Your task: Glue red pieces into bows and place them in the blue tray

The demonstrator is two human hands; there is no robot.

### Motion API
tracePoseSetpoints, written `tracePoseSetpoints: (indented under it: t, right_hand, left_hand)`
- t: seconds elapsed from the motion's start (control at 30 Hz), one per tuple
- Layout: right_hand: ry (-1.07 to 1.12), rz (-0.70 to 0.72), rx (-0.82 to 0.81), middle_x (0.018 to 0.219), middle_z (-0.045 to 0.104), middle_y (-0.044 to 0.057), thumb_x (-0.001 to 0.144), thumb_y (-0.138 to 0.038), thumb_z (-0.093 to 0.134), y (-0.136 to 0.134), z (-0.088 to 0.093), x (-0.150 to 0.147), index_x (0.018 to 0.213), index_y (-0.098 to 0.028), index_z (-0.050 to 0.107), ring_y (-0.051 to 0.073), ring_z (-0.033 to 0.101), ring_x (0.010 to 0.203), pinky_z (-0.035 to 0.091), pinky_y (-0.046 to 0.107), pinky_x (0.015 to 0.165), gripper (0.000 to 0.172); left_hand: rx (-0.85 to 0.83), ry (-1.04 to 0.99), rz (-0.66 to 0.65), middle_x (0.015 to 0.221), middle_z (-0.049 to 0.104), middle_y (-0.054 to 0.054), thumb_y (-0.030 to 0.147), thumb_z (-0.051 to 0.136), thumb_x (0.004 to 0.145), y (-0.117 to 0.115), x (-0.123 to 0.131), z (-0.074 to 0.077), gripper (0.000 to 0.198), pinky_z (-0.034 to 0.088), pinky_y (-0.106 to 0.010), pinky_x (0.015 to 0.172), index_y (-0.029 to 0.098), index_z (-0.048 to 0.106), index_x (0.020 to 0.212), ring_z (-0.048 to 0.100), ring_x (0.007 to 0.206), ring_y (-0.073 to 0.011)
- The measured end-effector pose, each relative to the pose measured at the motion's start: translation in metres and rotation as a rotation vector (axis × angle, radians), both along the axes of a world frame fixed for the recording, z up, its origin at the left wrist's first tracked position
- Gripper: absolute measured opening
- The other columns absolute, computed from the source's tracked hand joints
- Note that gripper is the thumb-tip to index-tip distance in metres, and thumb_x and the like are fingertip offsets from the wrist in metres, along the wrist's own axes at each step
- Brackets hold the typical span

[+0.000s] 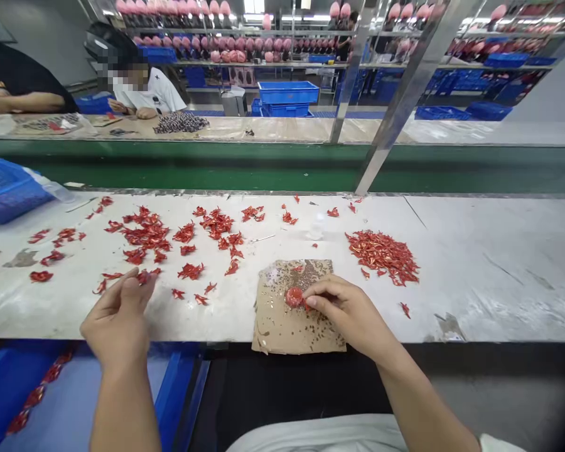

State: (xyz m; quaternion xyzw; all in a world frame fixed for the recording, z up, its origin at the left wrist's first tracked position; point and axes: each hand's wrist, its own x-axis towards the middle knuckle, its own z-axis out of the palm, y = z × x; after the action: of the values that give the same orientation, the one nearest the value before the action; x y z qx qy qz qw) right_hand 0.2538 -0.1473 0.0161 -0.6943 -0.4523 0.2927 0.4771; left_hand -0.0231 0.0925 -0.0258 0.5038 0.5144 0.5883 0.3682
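Right hand (351,314), closed on a red lump (294,297), fingertips pointing left, on the left half of a speckled cardboard sheet (327,333). Lump just left of the palm, roundish, no long axis readable, partly covered by the fingers. Right hand much nearer the lump than left hand (117,320), well to the left, fingers loosely curled at scattered red pieces (145,235); any grip impossible to tell. Only a few red pieces between the hands, on a white table (475,295). Far right of the sheet, a heap of red pieces (381,256). Far left, a blue basket (9,191). Near left, below the table edge, a blue tray (28,402).
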Motion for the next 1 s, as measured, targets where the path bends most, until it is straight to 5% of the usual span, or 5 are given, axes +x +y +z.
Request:
tracePoseSetpoints:
  t: [0.2,0.4,0.7,0.83,1.0]
  right_hand:
    - [-0.107,-0.014,-0.046,0.096,0.072,0.002,0.095,-0.025,0.064,0.015,-0.007,0.002,0.092,-0.027,0.079,0.019,0.066,0.089,0.05,0.032,0.08,0.016]
    - [-0.179,-0.027,-0.01,0.096,0.072,0.001,0.096,-0.026,0.065,0.014,-0.013,0.0,0.095,-0.029,0.078,0.018,0.064,0.086,0.048,0.032,0.075,0.014]
    - [-0.239,0.039,0.163,0.094,0.066,0.005,0.098,-0.023,0.062,-0.001,-0.029,-0.007,0.103,-0.025,0.076,0.016,0.061,0.078,0.045,0.029,0.066,0.015]
    - [0.007,0.053,0.105,0.095,0.066,0.004,0.096,-0.028,0.067,-0.008,-0.025,-0.009,0.098,-0.025,0.078,0.015,0.06,0.077,0.045,0.028,0.065,0.011]
    - [0.617,0.094,0.213,0.081,0.061,0.0,0.09,-0.034,0.077,-0.009,-0.016,-0.018,0.089,-0.024,0.076,0.01,0.054,0.068,0.043,0.024,0.064,0.01]
  left_hand:
    - [-0.185,-0.472,-0.036,0.091,0.075,-0.003,0.023,0.09,0.068,-0.02,0.002,-0.002,0.031,0.065,-0.033,0.082,0.016,0.078,0.095,0.07,0.074,-0.0139]
    - [-0.306,-0.633,-0.123,0.093,0.073,-0.004,0.029,0.086,0.076,-0.042,0.0,-0.004,0.023,0.067,-0.047,0.082,0.018,0.077,0.094,0.075,0.094,-0.0304]
    - [-0.405,-0.687,-0.142,0.111,0.074,-0.01,0.037,0.068,0.094,-0.061,0.009,-0.004,0.026,0.063,-0.018,0.072,0.015,0.078,0.103,0.071,0.081,-0.0116]
    - [-0.431,-0.506,-0.308,0.133,0.068,-0.014,0.028,0.087,0.076,-0.091,0.026,0.009,0.038,0.059,-0.024,0.095,0.014,0.079,0.11,0.07,0.109,-0.0211]
    - [-0.506,-0.404,-0.431,0.119,0.075,-0.01,0.035,0.091,0.071,-0.125,0.054,0.018,0.049,0.062,-0.024,0.087,0.02,0.078,0.116,0.075,0.092,-0.0187]
